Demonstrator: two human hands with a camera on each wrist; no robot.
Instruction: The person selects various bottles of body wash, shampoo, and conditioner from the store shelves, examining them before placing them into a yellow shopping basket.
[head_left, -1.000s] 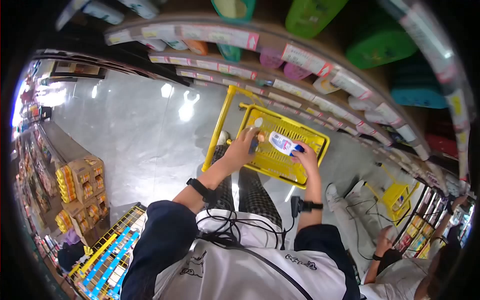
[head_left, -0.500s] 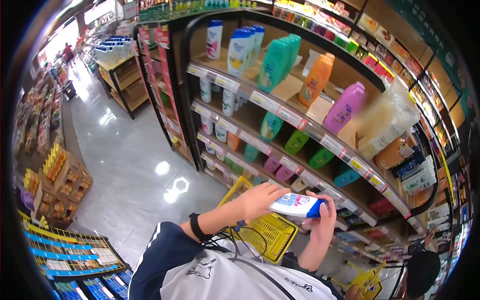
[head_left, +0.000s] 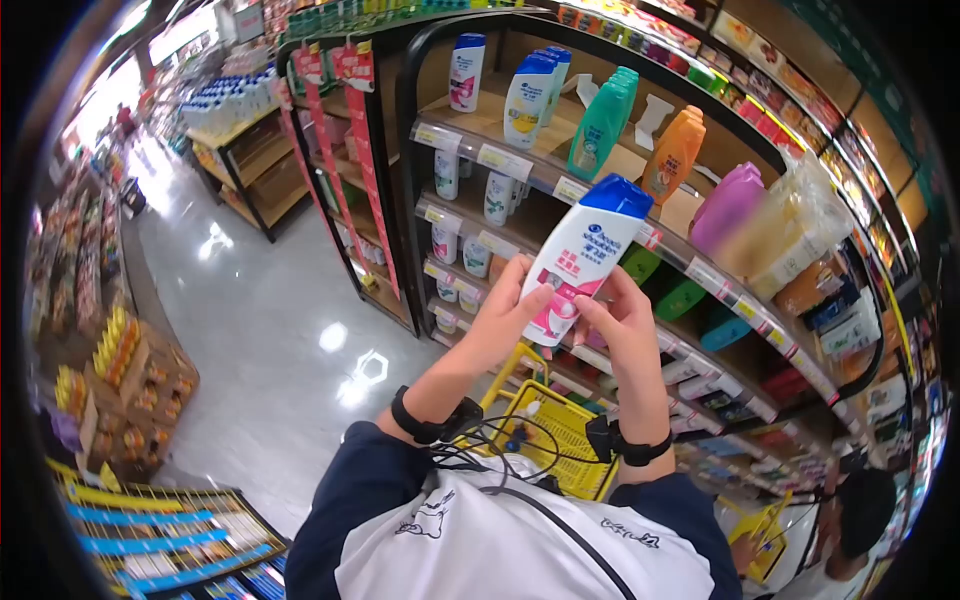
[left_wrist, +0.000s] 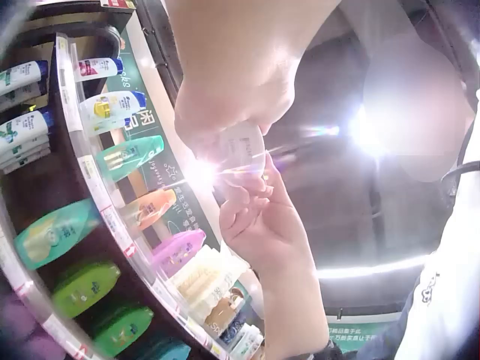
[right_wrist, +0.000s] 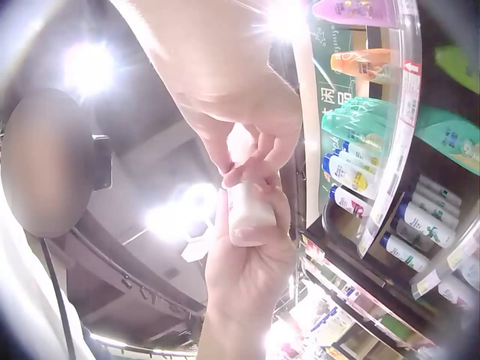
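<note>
A white shampoo bottle [head_left: 592, 240] with a blue cap and a pink label is held up in front of the chest in the head view. It leans with its cap up and to the right, its front label facing the head camera. My left hand [head_left: 505, 318] grips its lower left side, thumb on the front. From the other side my right hand [head_left: 625, 318] holds the lower right edge, thumb also on the label. The white base of the bottle [left_wrist: 244, 150] shows between both hands in the left wrist view. Also in the right wrist view, the base [right_wrist: 251, 214] pokes out between the fingers.
A shelf rack [head_left: 610, 190] ahead carries green, orange, purple and white bottles. Below the hands stands a yellow basket [head_left: 580, 440] with a few things in it. Cables [head_left: 470, 440] hang across the front of the shirt. Another person [head_left: 865, 510] is at the lower right.
The view has tilted up from the basket to the shelves. The bottle came up out of the basket area and turned from sideways to cap-up, label facing me. Both hands shifted to its lower part.
</note>
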